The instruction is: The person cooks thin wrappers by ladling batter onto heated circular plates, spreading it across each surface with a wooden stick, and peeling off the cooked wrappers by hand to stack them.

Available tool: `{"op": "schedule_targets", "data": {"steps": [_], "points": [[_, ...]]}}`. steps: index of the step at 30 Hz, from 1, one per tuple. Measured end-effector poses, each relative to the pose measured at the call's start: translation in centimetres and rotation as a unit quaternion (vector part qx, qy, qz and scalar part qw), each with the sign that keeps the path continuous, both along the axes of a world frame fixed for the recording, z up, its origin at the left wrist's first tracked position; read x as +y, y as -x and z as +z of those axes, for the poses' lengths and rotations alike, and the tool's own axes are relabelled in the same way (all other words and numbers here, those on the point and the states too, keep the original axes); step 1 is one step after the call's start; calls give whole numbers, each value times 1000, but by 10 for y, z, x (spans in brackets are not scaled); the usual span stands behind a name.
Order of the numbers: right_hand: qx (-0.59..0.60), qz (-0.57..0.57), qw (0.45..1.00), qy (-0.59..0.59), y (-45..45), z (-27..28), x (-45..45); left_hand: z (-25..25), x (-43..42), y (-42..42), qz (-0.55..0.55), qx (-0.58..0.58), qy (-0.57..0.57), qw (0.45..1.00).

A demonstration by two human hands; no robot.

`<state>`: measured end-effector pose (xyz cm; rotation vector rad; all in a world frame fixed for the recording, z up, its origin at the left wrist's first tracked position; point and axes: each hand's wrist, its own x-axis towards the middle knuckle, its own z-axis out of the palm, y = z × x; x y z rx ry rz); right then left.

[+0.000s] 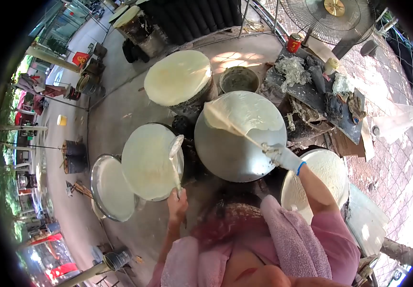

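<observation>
My left hand (177, 205) is closed around the handle of a ladle (175, 146), whose bowl is coated in pale batter and is over a round griddle (144, 162) covered with a pale layer. In a white glove with a blue band at the wrist, my right hand (283, 157) grips the thin stick of a batter spreader (237, 130). The spreader's far end is blurred over a grey round griddle (235, 160). Wet pale batter (249, 107) covers that griddle's far part, while its near part is bare metal.
A metal basin (110, 191) of pale batter stands at left. Other round griddles (177, 79) (328, 177) with pale layers are behind and at right. A bucket (240, 80), a board (307, 88) with plastic bags, a red can (294, 43) and a fan (330, 19) are farther back.
</observation>
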<state>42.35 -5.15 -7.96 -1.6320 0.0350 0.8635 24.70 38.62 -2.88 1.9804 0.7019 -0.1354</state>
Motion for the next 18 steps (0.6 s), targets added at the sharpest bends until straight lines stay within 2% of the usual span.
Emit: {"op": "schedule_targets", "data": {"steps": [2,5,6,8,9,11,12,14,15,16,18], "points": [[31,-9,999,-35,11,-5,-5,-6,4,5,3,0,3,1000],[71,-104,985,-116,-18,-6,-41,5,-1,4,13,19,-14,1000],[-69,-73,994,-36,-28,-7,-43,9,-2,3,17,28,-23,999],[-6,-23,1000,13,-50,-17,-46,-4,5,9,10,23,-44,999],[12,-8,998,-67,-47,-24,-41,-9,8,10,5,19,-55,998],[64,25,994,-83,-33,-33,-35,-9,10,12,9,23,-47,999],[87,33,995,-49,-26,-25,-36,-9,10,15,11,27,-42,999],[124,50,991,22,-25,17,-42,-15,12,13,-34,-27,-166,985],[23,99,987,128,-32,37,-43,-16,14,12,-58,-51,-228,971],[-11,37,998,40,-37,44,-45,-13,14,6,-67,-64,-219,971],[-51,-19,998,38,-63,-4,-52,-7,17,-17,-86,-89,-201,972]]}}
